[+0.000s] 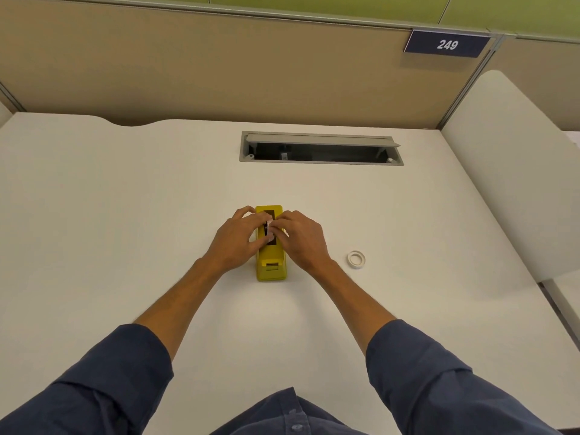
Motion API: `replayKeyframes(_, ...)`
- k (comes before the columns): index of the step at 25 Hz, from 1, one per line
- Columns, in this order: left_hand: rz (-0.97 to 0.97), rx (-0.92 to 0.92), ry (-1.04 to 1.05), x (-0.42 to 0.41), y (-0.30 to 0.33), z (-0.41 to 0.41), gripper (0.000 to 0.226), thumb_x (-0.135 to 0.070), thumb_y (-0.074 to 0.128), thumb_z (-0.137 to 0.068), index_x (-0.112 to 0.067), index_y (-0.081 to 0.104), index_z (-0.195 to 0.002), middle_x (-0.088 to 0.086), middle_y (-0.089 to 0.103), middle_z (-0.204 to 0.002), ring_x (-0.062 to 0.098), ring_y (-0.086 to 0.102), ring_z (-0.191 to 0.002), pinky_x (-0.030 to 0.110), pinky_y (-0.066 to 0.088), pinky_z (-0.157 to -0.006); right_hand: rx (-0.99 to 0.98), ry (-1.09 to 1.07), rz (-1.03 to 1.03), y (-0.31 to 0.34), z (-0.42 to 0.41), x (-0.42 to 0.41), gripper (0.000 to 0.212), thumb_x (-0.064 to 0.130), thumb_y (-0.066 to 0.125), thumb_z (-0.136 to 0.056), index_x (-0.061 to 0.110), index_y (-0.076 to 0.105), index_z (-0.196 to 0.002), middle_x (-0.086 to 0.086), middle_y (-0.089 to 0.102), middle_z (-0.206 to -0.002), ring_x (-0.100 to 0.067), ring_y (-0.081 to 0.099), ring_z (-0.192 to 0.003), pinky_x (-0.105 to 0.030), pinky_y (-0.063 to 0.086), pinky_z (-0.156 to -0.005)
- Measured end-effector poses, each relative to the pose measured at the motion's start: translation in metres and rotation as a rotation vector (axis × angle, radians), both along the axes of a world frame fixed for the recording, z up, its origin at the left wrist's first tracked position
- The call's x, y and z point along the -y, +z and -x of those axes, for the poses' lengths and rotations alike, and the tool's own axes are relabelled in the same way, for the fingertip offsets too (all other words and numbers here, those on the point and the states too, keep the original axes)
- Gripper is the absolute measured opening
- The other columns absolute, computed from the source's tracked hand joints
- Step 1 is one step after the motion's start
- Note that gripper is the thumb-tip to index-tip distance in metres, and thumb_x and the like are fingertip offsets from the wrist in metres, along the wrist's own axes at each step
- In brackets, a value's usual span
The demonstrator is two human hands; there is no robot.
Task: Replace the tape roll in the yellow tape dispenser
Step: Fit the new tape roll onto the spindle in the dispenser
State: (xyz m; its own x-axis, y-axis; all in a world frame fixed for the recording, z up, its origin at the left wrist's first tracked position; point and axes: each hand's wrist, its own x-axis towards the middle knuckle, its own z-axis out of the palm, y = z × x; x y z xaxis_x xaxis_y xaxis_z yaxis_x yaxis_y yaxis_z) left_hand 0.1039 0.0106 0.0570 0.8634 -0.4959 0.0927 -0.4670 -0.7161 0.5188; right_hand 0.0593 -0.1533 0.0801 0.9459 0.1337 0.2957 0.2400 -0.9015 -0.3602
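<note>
Between the two hands, on the pale off-white tabletop (125, 215), stands a yellow plastic tape dispenser (271, 262), its long body running away from the person and its near end, with a small recessed step, pointing back toward them. The left hand (237, 238) presses against the dispenser's left side, fingers curled over its top edge. The right hand (299, 238) comes in from the other side, and its fingertips meet those of the left hand over the dark slot in the dispenser's top. The two hands are close together there, pinching a small white tape roll (269, 227) that sits at the slot; only a sliver of it shows between the fingers, so I cannot tell how far down it is seated.

To the right of the right hand, well apart from the dispenser, a second white tape ring (356, 259) lies flat on the tabletop, untouched.

Beyond the hands, farther across the tabletop, a grey rectangular cable hatch (320, 149) stands with its lid raised, showing a dark cavity. Behind that rises a tan fabric partition (204, 64), and up to the right of the hands a dark blue sign reading 249 (447, 43) hangs from the partition's top rail. Dark blue shirt sleeves (423, 372) are pushed up along both forearms.
</note>
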Motion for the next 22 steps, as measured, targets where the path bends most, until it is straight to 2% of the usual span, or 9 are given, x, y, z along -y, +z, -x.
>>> replayKeyframes(3,-0.014,0.005,-0.017,-0.0007,0.0004,-0.0013,0.043,-0.045,0.051,-0.091,-0.029,0.049,-0.131,-0.009,0.055,-0.134,0.015,0.032,-0.135,0.042,0.047,-0.091,-0.005,0.018,0.042,0.0006,-0.0002,-0.0015,0.018,0.019,0.052,-0.096,0.013,0.068,-0.099,-0.005,0.068,-0.098,-0.023,0.059,-0.091,-0.033,0.045,-0.063)
replayKeyframes(8,-0.028,-0.001,-0.015,-0.0003,0.0007,-0.0009,0.042,-0.046,0.050,-0.091,-0.031,0.049,-0.130,-0.010,0.055,-0.134,0.014,0.031,-0.136,0.042,0.047,-0.092,-0.020,0.046,0.104,0.0008,0.0005,-0.0035,0.017,0.017,0.054,-0.095,0.009,0.061,-0.107,-0.010,0.065,-0.105,-0.026,0.057,-0.097,-0.032,0.043,-0.064)
replayKeyframes(15,-0.009,0.006,-0.025,-0.0013,0.0010,-0.0001,0.039,-0.044,0.052,-0.091,-0.033,0.050,-0.128,-0.010,0.055,-0.132,0.016,0.033,-0.134,0.042,0.047,-0.089,-0.029,0.037,0.080,0.0032,0.0007,-0.0049,0.020,0.020,0.048,-0.098,0.012,0.062,-0.109,-0.008,0.066,-0.104,-0.024,0.058,-0.094,-0.037,0.048,-0.067)
replayKeyframes(22,0.002,-0.003,-0.014,-0.0009,0.0007,0.0011,0.040,-0.044,0.052,-0.091,-0.033,0.049,-0.129,-0.009,0.055,-0.132,0.015,0.034,-0.134,0.041,0.047,-0.088,-0.087,0.015,0.104,-0.0040,-0.0021,-0.0079,0.018,0.021,0.049,-0.097,0.010,0.058,-0.109,-0.008,0.061,-0.107,-0.024,0.055,-0.098,-0.032,0.044,-0.067)
